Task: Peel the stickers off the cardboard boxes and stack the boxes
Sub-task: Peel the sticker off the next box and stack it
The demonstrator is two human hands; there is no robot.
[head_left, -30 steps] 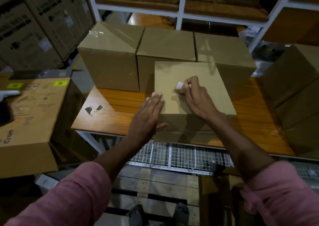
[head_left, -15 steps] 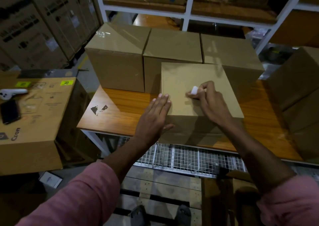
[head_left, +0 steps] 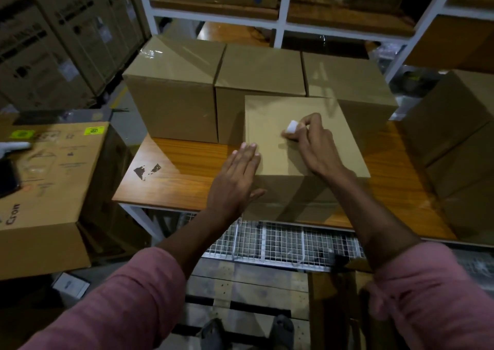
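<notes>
Lying on top of the front box, near its middle, a white sticker is pinched between the curled thumb and fingers of the right hand, its free end lifted off the cardboard. The box is set at the near edge of a wooden table. The left hand is laid flat against the box's left edge, fingers straight and together, thumb spread against the front face. Three more boxes are lined up side by side behind, touching the front one. A larger printed carton is seen to the left, and wire mesh below the table edge.
</notes>
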